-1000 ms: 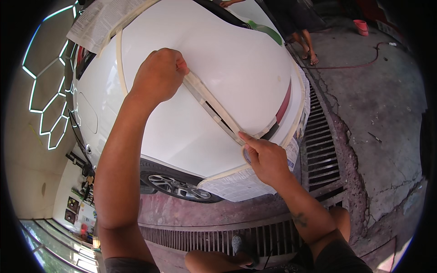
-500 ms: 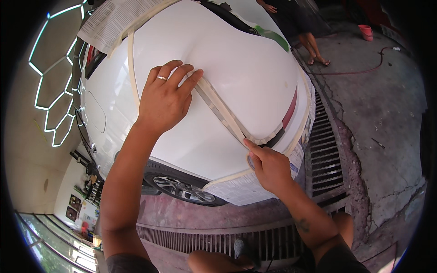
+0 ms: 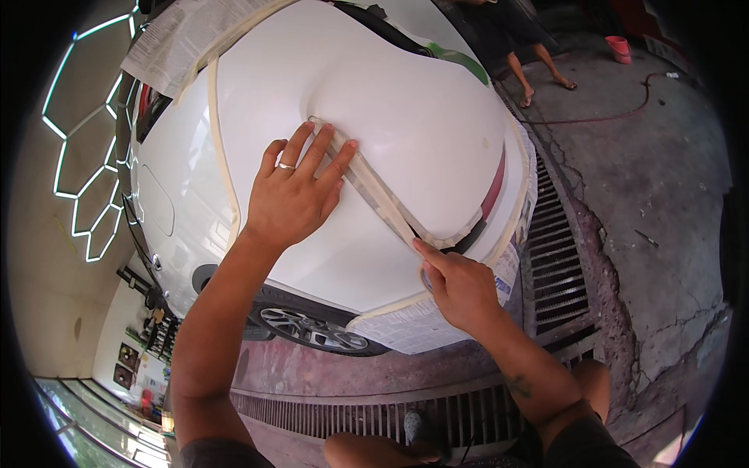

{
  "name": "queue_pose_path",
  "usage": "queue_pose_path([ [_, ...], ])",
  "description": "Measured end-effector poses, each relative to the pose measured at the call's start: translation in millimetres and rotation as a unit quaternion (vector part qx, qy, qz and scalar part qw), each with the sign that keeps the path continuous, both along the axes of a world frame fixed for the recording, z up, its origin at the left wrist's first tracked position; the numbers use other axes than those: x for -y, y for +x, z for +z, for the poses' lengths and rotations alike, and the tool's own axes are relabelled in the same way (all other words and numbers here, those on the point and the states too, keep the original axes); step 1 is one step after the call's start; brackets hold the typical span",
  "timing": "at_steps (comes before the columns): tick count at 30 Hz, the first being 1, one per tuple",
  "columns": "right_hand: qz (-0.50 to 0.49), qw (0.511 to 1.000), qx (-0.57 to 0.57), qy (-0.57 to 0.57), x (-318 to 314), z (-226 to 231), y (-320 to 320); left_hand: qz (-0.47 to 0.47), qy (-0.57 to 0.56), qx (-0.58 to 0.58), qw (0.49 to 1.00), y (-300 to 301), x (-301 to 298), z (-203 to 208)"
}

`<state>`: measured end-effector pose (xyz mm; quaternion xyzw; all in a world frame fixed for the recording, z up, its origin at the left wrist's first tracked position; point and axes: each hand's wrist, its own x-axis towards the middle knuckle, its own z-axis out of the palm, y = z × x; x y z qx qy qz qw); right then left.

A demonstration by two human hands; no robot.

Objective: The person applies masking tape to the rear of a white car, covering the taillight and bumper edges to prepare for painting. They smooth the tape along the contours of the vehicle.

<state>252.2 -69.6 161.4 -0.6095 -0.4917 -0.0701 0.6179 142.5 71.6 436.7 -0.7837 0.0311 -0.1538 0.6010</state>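
In front of me is the white corner of a car body (image 3: 398, 101). A strip of masking tape (image 3: 381, 204) runs slantwise along a seam in it, from the dent-like hollow down to the dark gap at the corner. My left hand (image 3: 290, 191), wearing a ring, has its fingers spread, with the tips on the upper end of the strip. At the lower end, my right hand (image 3: 468, 295) is closed, its index finger stretched along the tape. A tape roll (image 3: 426, 279) shows at its edge, mostly hidden by the fingers.
Taped newspaper (image 3: 413, 331) skirts the lower bumper; more newspaper (image 3: 183, 47) covers the upper left. Below is a wheel (image 3: 308, 327). Floor grates (image 3: 554, 249) curve around the car. At the far right, another person's legs (image 3: 534, 70) stand near a red bucket (image 3: 618, 50) and a hose (image 3: 616, 119).
My left hand has slid slightly right and down along the tape, its fingers more spread. My right hand has barely moved. The other person's legs have stepped further apart.
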Motion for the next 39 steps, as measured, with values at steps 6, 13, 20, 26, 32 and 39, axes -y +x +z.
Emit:
queue_pose_path([
  [6, -0.016, 1.0, 0.012, -0.005, 1.7, -2.9, 1.1, -0.002, -0.02, 0.007, 1.0, 1.7, 8.6, -2.7],
  [13, -0.034, 0.999, 0.031, -0.007, 1.8, -6.4, -6.6, -0.06, -0.01, 0.082, 0.995, -12.2, 7.9, 35.9],
  [20, -0.044, 0.996, 0.065, -0.037, -0.6, -3.0, -10.0, 0.037, -0.046, -0.016, 0.998, -4.1, -1.3, 5.9],
  [26, -0.065, 0.988, 0.118, -0.079, 2.3, -1.5, -25.5, 0.046, -0.034, -0.009, 0.998, -4.4, -3.0, 3.7],
  [32, -0.079, 0.985, 0.132, -0.079, 3.6, -3.8, -14.0, 0.038, -0.025, 0.0, 0.999, -2.8, -3.4, 1.3],
  [39, -0.075, 0.98, 0.145, -0.113, 7.4, 0.5, -9.1, 0.026, -0.05, 0.004, 0.998, -2.6, -3.0, -5.4],
])
